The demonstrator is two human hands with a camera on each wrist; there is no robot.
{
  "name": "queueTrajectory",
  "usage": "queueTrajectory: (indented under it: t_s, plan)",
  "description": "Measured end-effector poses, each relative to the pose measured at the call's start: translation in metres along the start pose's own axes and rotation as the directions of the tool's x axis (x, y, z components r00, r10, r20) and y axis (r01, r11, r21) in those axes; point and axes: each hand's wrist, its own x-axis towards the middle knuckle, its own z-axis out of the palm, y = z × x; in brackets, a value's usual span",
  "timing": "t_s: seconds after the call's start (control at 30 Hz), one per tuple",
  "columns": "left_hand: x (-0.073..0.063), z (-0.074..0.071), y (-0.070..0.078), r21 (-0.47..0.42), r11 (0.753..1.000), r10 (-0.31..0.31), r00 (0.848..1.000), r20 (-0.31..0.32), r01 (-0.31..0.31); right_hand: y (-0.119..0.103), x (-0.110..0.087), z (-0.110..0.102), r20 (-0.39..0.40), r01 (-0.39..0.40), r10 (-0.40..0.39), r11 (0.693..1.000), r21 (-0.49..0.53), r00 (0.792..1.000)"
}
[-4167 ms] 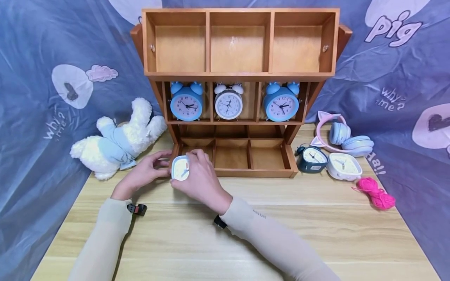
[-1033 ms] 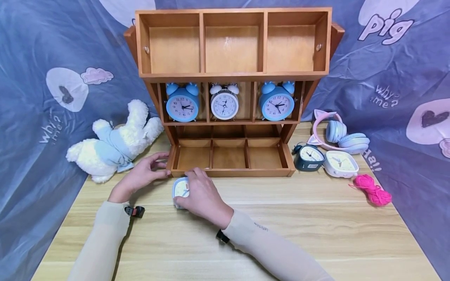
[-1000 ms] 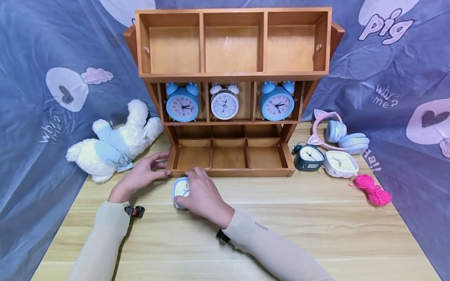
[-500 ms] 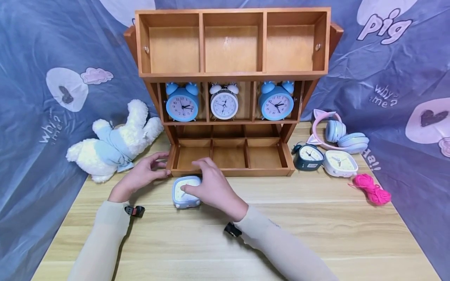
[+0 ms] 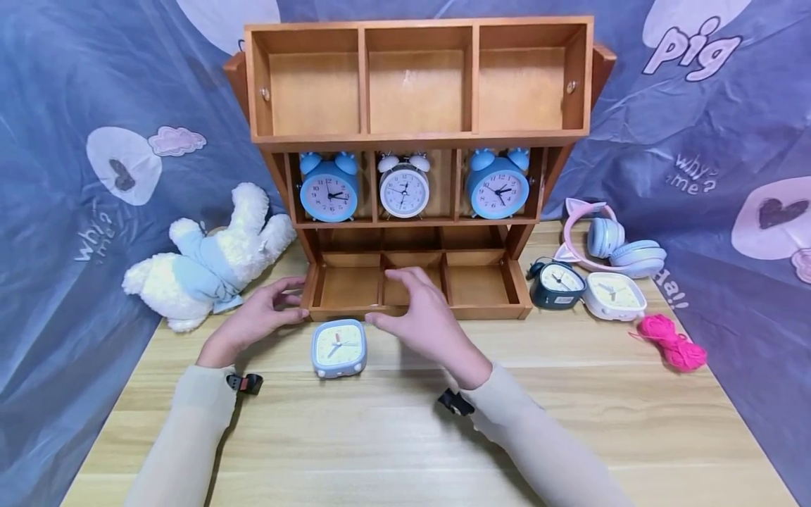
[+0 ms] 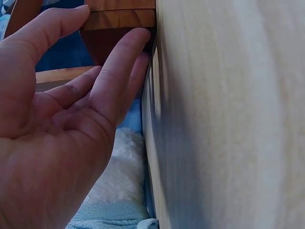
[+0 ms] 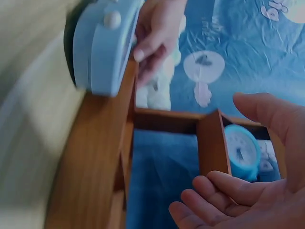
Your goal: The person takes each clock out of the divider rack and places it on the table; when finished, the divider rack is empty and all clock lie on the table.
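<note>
A light-blue square alarm clock [image 5: 338, 348] lies face up on the table, just in front of the wooden shelf's [image 5: 418, 312] lower left corner. My right hand [image 5: 427, 320] hovers to the right of that clock, thumb and fingers spread, holding nothing; the right wrist view shows the gap between hand and clock. At the shelf's left end, my left hand [image 5: 256, 317] touches the bottom tray's corner with its fingertips, as the left wrist view shows up close. Two blue twin-bell clocks [image 5: 329, 193] and a white one [image 5: 404, 189] stand in the middle row.
To the shelf's right sit a dark green clock [image 5: 557, 284], a white square clock [image 5: 613, 296], cat-ear headphones [image 5: 608, 239] and pink yarn [image 5: 671, 343]. A white plush toy [image 5: 209, 264] lies at the left. Blue cloth [image 5: 690, 141] hangs behind.
My right hand carried the light-blue clock from the bottom tray's left end to the table in front, let go of it and drew away to the right. The left hand stayed at the shelf.
</note>
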Motion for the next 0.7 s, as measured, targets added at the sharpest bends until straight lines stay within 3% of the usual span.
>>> queueTrajectory:
  t_s: [0.33, 0.7]
  plan:
    - [0.002, 0.001, -0.001, 0.006, 1.0, 0.001, 1.0, 0.004, -0.001, 0.021, 0.006, -0.066, -0.131, -0.012, 0.012, 1.0, -0.001, 0.991]
    - [0.002, 0.0, -0.002, 0.032, 0.999, -0.022, 1.0, -0.009, 0.023, 0.026, 0.004, -0.123, -0.296, 0.025, -0.006, 0.998, 0.06, 0.955]
